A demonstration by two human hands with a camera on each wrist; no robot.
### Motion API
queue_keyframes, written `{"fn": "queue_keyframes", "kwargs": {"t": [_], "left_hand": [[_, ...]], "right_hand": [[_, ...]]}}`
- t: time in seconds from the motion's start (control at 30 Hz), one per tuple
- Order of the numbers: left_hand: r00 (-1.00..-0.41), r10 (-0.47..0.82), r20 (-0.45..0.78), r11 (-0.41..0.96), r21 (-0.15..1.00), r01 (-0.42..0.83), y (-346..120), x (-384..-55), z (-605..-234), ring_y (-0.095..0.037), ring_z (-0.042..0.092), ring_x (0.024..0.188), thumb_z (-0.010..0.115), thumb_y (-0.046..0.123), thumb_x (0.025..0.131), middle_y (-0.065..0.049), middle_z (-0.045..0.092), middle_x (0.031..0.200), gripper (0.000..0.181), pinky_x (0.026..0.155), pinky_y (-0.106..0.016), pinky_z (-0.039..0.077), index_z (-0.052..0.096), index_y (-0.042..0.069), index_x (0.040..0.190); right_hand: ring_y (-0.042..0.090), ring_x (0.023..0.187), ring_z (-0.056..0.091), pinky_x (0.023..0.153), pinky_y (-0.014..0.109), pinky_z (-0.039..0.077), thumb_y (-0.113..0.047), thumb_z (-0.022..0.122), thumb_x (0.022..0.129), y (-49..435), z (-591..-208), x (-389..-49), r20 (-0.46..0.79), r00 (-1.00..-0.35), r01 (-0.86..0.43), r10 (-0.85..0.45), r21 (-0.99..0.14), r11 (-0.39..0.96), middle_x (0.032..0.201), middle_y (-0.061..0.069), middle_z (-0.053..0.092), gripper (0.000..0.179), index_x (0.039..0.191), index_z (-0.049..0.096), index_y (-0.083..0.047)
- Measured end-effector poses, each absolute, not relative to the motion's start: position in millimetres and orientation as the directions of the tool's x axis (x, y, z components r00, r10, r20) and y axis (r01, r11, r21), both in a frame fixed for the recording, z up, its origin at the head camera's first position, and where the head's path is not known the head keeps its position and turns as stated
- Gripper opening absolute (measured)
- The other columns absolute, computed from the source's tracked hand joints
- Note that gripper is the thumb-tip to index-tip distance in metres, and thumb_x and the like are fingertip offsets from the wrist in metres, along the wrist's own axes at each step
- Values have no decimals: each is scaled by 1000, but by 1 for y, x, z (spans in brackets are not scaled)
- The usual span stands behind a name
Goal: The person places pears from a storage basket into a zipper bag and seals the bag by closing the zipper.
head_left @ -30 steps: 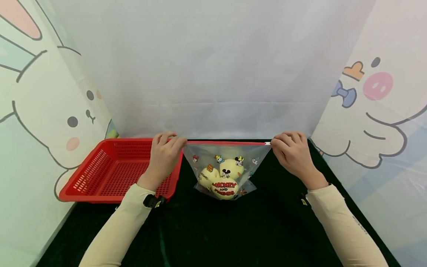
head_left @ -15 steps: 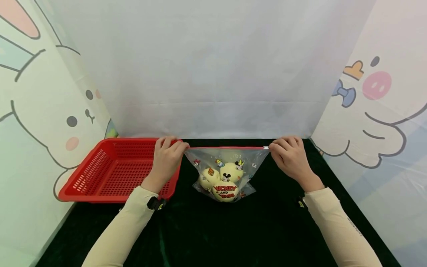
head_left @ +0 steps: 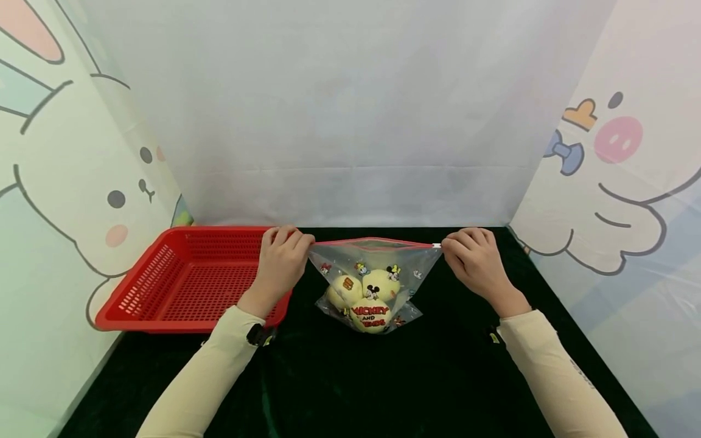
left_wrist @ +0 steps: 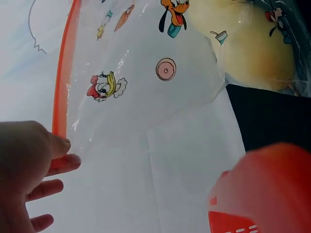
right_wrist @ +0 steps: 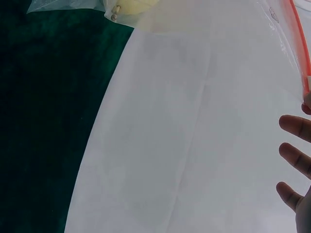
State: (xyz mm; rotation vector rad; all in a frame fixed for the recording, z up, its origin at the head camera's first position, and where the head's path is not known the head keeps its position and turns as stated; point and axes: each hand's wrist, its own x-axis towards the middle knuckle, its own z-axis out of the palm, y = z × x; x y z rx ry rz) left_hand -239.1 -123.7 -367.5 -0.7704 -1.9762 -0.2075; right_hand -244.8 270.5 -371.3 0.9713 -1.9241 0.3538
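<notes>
A clear zip bag (head_left: pixel 408 267) with cartoon prints and a red zip strip (head_left: pixel 405 242) stands between my hands. Inside its lower part sit several round, pale yellow things (head_left: pixel 381 283). My left hand (head_left: pixel 282 261) pinches the left end of the strip between thumb and forefinger; in the left wrist view the other fingers (left_wrist: pixel 44 190) are spread away from it. At the opposite end, beside the white slider (head_left: pixel 436 246), my right hand (head_left: pixel 479 261) pinches the top corner. Along its middle the red mouth gapes slightly. The bag's bottom is close over the dark green cloth.
A red perforated plastic basket (head_left: pixel 208 286) stands on the left, its right rim behind my left hand. Dark green cloth (head_left: pixel 383 383) covers the table. A white backdrop (head_left: pixel 350 121) rises behind, with cartoon-printed panels (head_left: pixel 630 201) at both sides.
Both hands have come down a little and slightly closer together, the left moving right. The bag's red mouth was a straight line and now bows apart in the middle.
</notes>
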Motion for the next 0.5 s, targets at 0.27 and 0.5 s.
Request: {"fn": "queue_keyframes", "kwargs": {"t": [0.27,0.5], "left_hand": [[-434,443,785,803,-132,580,-111,-238,-366,-35,58,94,59,18,92,-13,69,94,25,82,-55,41,67,2,110],[-482,532,696,787,-197,585,-82,-238,-362,-31,59,90,67,41,89,-10,68,96,46,79,-51,42,63,6,119]], "right_hand": [[41,87,58,79,60,40,-25,48,106,268,-372,-244,831,-272,-756,-485,128,643,95,13,67,33,92,70,-6],[40,87,58,79,59,40,-24,48,106,265,-371,-244,836,-261,-762,-483,129,634,95,13,68,32,92,70,-6]]}}
